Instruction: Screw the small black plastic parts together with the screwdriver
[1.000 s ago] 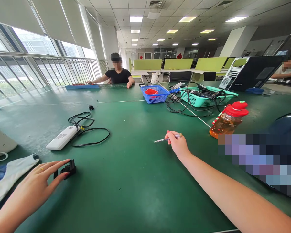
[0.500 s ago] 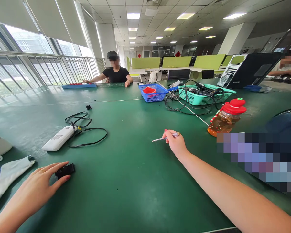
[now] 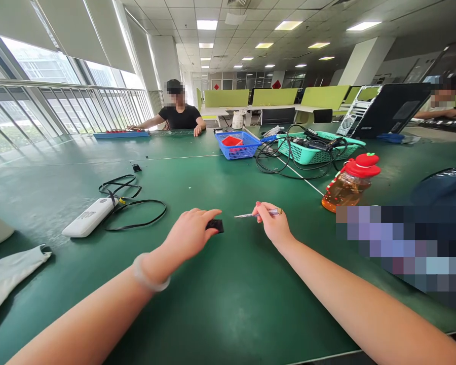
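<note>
My left hand [image 3: 192, 232] is closed on a small black block-like object [image 3: 217, 225], gripped between thumb and fingers near the middle of the table. Its exact kind does not show. To the right, my right hand [image 3: 272, 223] pinches a thin screwdriver [image 3: 247, 216] with a clear handle; its metal tip points left, toward the black object. A short gap separates the tip from that object. Both hands are just over the green tabletop [image 3: 213, 304].
A white power bank [image 3: 89, 218] with a black cable lies left, near a small black piece [image 3: 137, 168]. Farther off are a blue basket [image 3: 238, 146], a teal basket [image 3: 315, 149] and a red-lidded bottle [image 3: 349, 185]. A person [image 3: 180, 116] sits across the table.
My left hand has carried the black object from the left side of the table to the middle, close to the screwdriver tip. My right hand has hardly moved.
</note>
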### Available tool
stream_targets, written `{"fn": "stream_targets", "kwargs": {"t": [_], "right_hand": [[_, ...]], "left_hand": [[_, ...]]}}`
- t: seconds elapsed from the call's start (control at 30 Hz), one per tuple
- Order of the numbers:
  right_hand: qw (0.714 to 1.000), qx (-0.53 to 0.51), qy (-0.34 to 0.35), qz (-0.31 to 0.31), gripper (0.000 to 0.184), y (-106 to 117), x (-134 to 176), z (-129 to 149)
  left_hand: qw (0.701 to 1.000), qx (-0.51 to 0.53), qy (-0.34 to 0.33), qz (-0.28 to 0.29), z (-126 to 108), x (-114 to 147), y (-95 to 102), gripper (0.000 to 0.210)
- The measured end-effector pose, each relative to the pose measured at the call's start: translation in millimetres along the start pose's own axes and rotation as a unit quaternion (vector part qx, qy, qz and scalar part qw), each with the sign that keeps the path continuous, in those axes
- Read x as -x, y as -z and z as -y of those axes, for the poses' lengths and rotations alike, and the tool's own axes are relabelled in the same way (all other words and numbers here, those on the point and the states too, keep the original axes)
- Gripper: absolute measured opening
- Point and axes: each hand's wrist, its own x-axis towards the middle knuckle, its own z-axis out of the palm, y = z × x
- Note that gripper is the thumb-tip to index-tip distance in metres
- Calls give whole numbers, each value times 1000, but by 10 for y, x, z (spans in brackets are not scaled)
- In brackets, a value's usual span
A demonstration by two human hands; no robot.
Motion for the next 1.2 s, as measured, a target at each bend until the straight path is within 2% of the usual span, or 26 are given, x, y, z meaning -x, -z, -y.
{"fn": "stream_targets", "kwargs": {"t": [0.1,0.17,0.27,0.37,0.43,0.53,0.7,0.97,1.2], "right_hand": [[1000,3,28,13,45,-13,29,41],[999,0,40,16,45,-24,48,61],[997,3,70,23,46,-24,71,78],[989,36,135,51,43,-6,95,87],[973,73,205,78,40,-1,115,98],[933,139,311,113,34,-23,150,125],[865,244,421,120,27,-76,202,179],[793,345,484,136,24,-96,221,226],[773,353,516,102,24,-69,211,227]], "left_hand": [[1000,11,14,2,-96,-359,-226,48],[999,41,31,10,-97,-494,-335,50],[995,83,47,9,-44,-549,-427,57],[993,102,62,-8,42,-501,-479,62],[991,112,67,-19,99,-461,-514,54],[990,130,54,-27,156,-432,-569,39],[988,144,38,-40,179,-443,-628,32],[988,140,32,-51,181,-437,-649,31],[988,141,31,-48,181,-434,-636,27]]}}
